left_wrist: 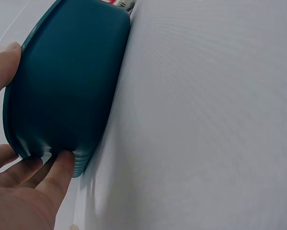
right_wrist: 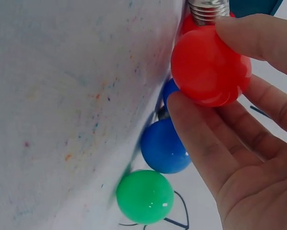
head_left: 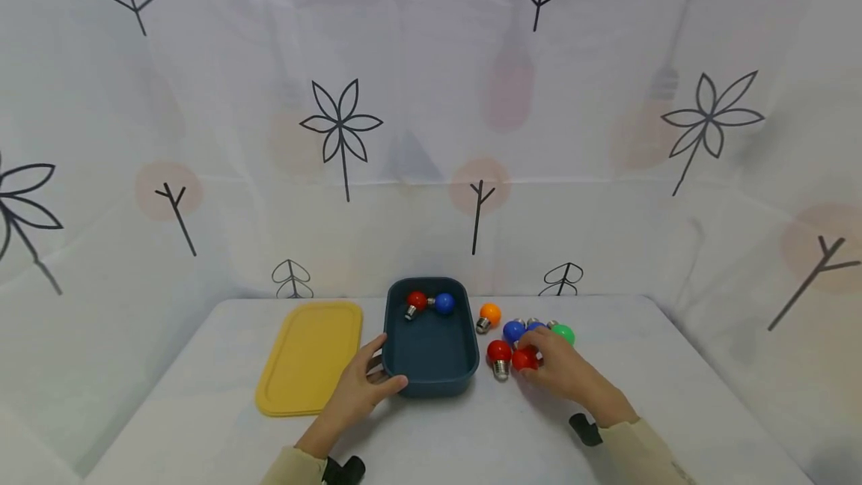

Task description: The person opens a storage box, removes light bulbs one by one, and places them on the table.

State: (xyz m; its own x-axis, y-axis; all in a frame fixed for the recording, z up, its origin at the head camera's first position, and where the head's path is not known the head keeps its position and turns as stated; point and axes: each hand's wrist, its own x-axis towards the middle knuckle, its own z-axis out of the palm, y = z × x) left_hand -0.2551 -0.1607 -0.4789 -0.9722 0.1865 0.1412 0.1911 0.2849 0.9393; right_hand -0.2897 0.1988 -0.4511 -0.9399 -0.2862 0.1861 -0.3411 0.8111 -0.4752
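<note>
My left hand (head_left: 355,389) holds the near left corner of a dark teal plastic box (head_left: 431,389), thumb at the near rim and fingers against the left side. Inside the box, toward its far end, lie a red light bulb (head_left: 417,299) and a blue light bulb (head_left: 444,304). To the right of the box, my right hand (head_left: 562,370) grips another red light bulb (right_wrist: 208,67) by its round globe, between thumb and fingers. Its metal screw base points away from the palm in the right wrist view. Close to its left lies one more red bulb (head_left: 499,351).
Around my right hand on the white table (head_left: 465,444) lie an orange bulb (head_left: 491,313), blue bulbs (head_left: 514,331) and a green bulb (right_wrist: 146,196). A flat yellow tray (head_left: 313,358) lies left of the box. A patterned white cloth (head_left: 417,230) hangs behind the table.
</note>
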